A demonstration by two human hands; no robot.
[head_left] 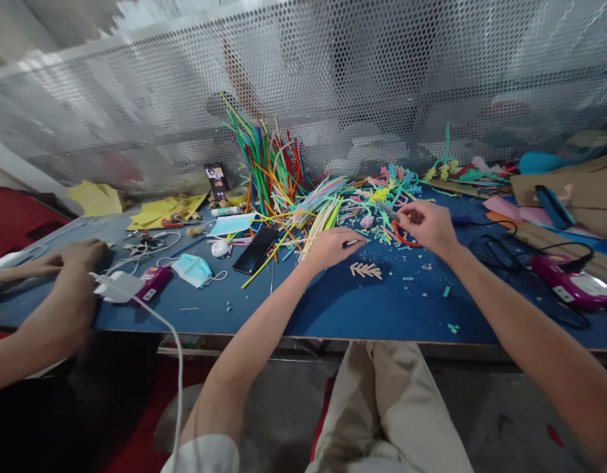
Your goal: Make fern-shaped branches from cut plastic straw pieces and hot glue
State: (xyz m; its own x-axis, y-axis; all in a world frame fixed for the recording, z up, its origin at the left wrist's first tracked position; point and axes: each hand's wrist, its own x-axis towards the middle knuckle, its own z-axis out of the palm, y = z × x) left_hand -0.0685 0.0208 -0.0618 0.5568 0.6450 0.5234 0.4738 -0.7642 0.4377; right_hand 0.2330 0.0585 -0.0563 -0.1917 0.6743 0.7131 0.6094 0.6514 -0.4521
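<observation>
My right hand (426,225) is closed around what looks like a pair of red-handled scissors (403,238). The grey blade points up and left, over a heap of cut pieces. Just to the left, my left hand (337,246) has its fingers pressed together low over the table; what they pinch, if anything, is hidden. Below my hands lies a small cream leaf-shaped sprig (366,270), flat on the blue tabletop. Cream pipe cleaners (323,222) lie right behind my left hand. Beyond them is a pile of short colourful pipe-cleaner pieces (382,194).
A bundle of long pipe cleaners (271,167) leans on the perforated metal screen (382,79). Leftward lie a black phone (255,250), a face mask (192,269) and a purple device (153,282). A co-worker's hands (79,263) rest far left. Another purple device (577,282) with cables sits right.
</observation>
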